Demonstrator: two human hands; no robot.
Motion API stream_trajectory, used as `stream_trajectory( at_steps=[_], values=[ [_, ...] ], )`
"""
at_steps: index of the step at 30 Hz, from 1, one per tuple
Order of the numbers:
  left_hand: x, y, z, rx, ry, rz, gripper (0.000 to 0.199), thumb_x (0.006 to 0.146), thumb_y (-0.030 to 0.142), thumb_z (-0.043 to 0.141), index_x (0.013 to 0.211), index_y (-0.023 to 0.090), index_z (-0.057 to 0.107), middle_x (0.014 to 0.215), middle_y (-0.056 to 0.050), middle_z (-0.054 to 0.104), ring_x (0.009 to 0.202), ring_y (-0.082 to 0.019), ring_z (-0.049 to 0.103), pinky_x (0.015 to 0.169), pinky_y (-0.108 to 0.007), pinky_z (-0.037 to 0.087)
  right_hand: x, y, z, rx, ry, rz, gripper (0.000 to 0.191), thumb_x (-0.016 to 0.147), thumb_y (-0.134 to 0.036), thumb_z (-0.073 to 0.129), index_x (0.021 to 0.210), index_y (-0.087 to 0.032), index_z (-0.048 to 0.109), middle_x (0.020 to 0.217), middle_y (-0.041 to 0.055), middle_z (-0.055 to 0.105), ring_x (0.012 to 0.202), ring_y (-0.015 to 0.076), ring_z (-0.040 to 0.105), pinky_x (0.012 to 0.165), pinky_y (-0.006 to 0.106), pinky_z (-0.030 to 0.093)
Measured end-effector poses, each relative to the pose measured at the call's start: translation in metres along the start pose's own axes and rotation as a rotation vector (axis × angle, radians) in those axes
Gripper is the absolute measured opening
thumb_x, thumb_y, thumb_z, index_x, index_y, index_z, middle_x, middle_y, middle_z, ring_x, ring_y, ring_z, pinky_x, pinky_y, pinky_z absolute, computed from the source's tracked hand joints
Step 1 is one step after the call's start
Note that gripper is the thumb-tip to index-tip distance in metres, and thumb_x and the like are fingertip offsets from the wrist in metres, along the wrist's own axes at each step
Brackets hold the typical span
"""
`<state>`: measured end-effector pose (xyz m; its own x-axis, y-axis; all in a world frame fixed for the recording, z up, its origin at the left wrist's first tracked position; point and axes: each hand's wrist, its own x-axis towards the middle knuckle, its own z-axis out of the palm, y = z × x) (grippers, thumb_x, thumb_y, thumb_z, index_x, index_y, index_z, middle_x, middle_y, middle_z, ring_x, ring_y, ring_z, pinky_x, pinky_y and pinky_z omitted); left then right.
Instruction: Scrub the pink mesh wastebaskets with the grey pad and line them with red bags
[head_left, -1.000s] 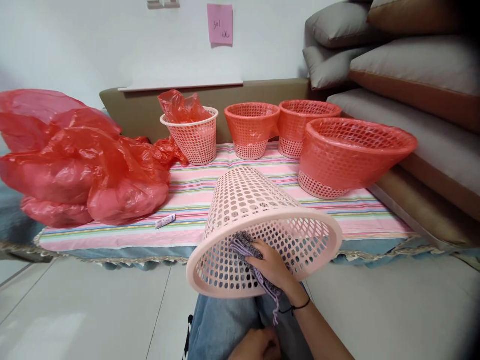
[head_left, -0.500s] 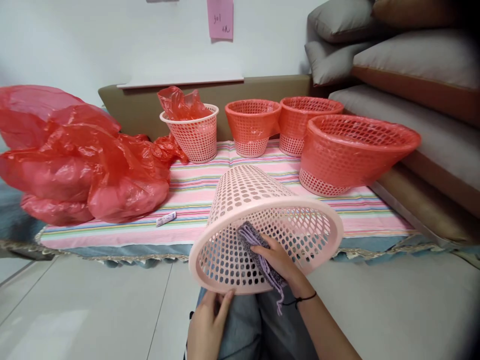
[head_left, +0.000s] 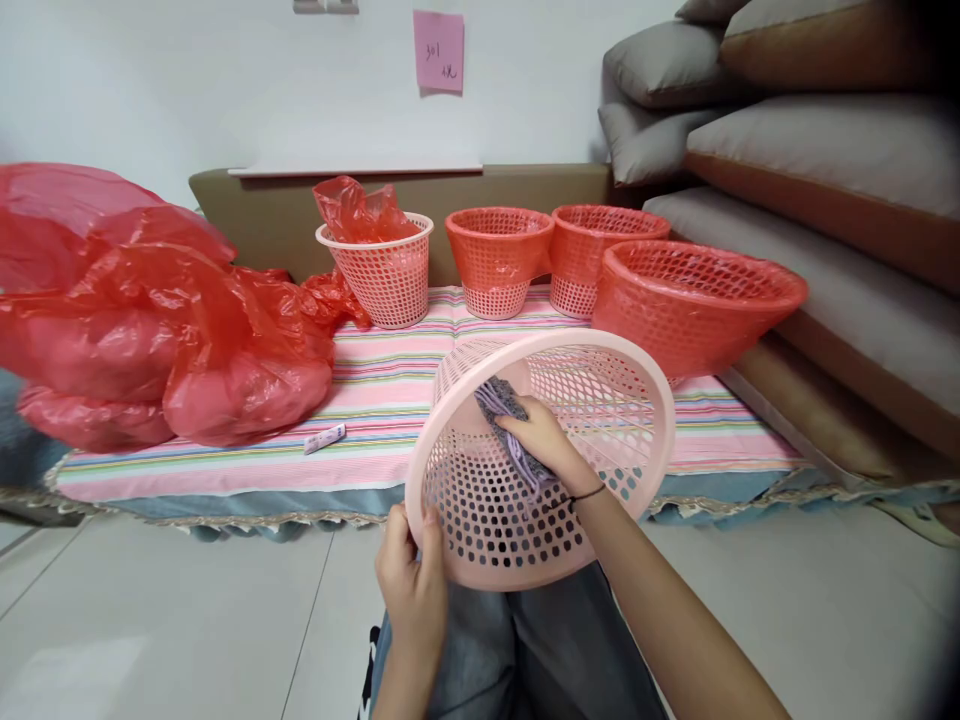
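Observation:
A pale pink plastic basket with a lattice of holes lies tipped on its side, its mouth facing me above my lap. My left hand pinches its rim at the lower left, thumb on the near face. Reaching inside through the mouth, my right hand is closed on a grey and purple knitted cloth. Purple strands trail from the cloth towards my wrist. The cloth is close to the basket's inner wall; whether it touches there I cannot tell.
Three baskets wrapped in red plastic bags, one of them a near red-covered basket, stand on the striped cloth. A pink basket holds a crumpled red bag. Bulging red bags lie left, near a small white packet. Cushions pile up right.
The basket's mouth has turned more towards me and its upper rim has risen. My left hand has moved up along the rim. My right hand has pushed the cloth deeper inside.

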<state>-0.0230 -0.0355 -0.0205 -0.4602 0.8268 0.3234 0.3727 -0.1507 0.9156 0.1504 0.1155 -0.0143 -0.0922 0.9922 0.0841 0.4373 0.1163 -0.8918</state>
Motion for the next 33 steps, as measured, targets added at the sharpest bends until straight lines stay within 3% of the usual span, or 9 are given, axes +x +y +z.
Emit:
stream_trajectory(
  at_steps=[4,8,12,17,23,26,29,31,33],
  values=[
    [0.006,0.013,0.006,-0.008,0.024,0.062,0.035,0.091,0.035,0.055,0.063,0.023,0.038,0.056,0.008,0.035,0.049,-0.010,0.036,0.047,-0.021,0.031,0.021,0.006,0.028,-0.133,-0.020,-0.034,0.020,0.080,-0.025,0.062,0.097,-0.018,0.071,0.106,0.0079,0.069,0.102,0.0255,0.062,0.092,0.034,0.045],
    [0.013,0.018,0.008,0.034,0.047,0.094,0.035,0.089,0.033,0.056,0.061,0.023,0.037,0.055,0.009,0.033,0.048,-0.009,0.034,0.046,-0.021,0.029,0.021,0.023,0.060,-0.214,-0.071,-0.012,0.016,0.079,-0.020,0.064,0.092,-0.017,0.071,0.107,0.0098,0.067,0.100,0.0266,0.063,0.094,0.037,0.046],
    [0.014,0.012,0.013,0.075,0.183,0.090,0.038,0.089,0.033,0.058,0.059,0.022,0.037,0.052,0.009,0.032,0.047,-0.009,0.034,0.047,-0.021,0.030,0.016,0.033,0.072,-0.231,-0.083,0.006,0.015,0.080,-0.020,0.063,0.092,-0.017,0.071,0.112,0.0107,0.066,0.101,0.0265,0.063,0.096,0.038,0.046],
    [0.009,0.009,0.018,0.110,0.258,0.087,0.038,0.087,0.032,0.061,0.057,0.021,0.040,0.050,0.009,0.036,0.046,-0.008,0.035,0.047,-0.021,0.031,-0.013,0.021,0.058,-0.152,-0.133,-0.015,0.018,0.080,-0.018,0.061,0.095,-0.020,0.072,0.107,0.0065,0.070,0.101,0.0240,0.064,0.095,0.036,0.048],
    [0.013,0.012,0.016,0.083,0.293,0.013,0.037,0.085,0.037,0.062,0.057,0.021,0.044,0.050,0.008,0.038,0.048,-0.009,0.038,0.048,-0.021,0.033,-0.113,-0.015,0.025,0.040,-0.283,-0.012,0.032,0.075,-0.015,0.059,0.101,-0.025,0.075,0.119,0.0047,0.068,0.111,0.0248,0.062,0.100,0.038,0.048],
    [0.016,0.012,0.014,0.058,0.276,-0.011,0.038,0.084,0.038,0.064,0.056,0.021,0.045,0.049,0.008,0.038,0.047,-0.009,0.037,0.047,-0.021,0.033,-0.160,-0.011,0.013,0.194,-0.322,0.096,0.036,0.073,-0.020,0.065,0.106,-0.029,0.075,0.126,0.0047,0.067,0.120,0.0281,0.060,0.105,0.045,0.047],
    [0.020,0.012,0.013,0.006,0.228,-0.042,0.037,0.084,0.040,0.065,0.057,0.021,0.047,0.051,0.008,0.038,0.048,-0.009,0.036,0.046,-0.020,0.032,-0.181,0.004,0.007,0.383,-0.267,0.281,0.050,0.066,-0.032,0.077,0.116,-0.033,0.072,0.133,0.0041,0.064,0.124,0.0320,0.059,0.107,0.051,0.046],
    [0.021,0.011,0.010,-0.023,0.182,-0.041,0.037,0.083,0.041,0.066,0.058,0.020,0.048,0.052,0.008,0.039,0.049,-0.009,0.036,0.047,-0.020,0.032,-0.177,0.007,0.001,0.421,-0.151,0.397,0.057,0.069,-0.041,0.078,0.124,-0.034,0.067,0.135,0.0044,0.063,0.126,0.0327,0.058,0.108,0.053,0.045],
    [0.020,0.010,0.007,-0.027,0.145,-0.030,0.038,0.082,0.042,0.066,0.058,0.020,0.048,0.053,0.007,0.039,0.050,-0.009,0.037,0.047,-0.021,0.032,-0.161,0.001,-0.005,0.375,-0.002,0.408,0.060,0.073,-0.050,0.074,0.129,-0.032,0.064,0.140,0.0053,0.059,0.131,0.0330,0.053,0.112,0.054,0.040]
  ],
)
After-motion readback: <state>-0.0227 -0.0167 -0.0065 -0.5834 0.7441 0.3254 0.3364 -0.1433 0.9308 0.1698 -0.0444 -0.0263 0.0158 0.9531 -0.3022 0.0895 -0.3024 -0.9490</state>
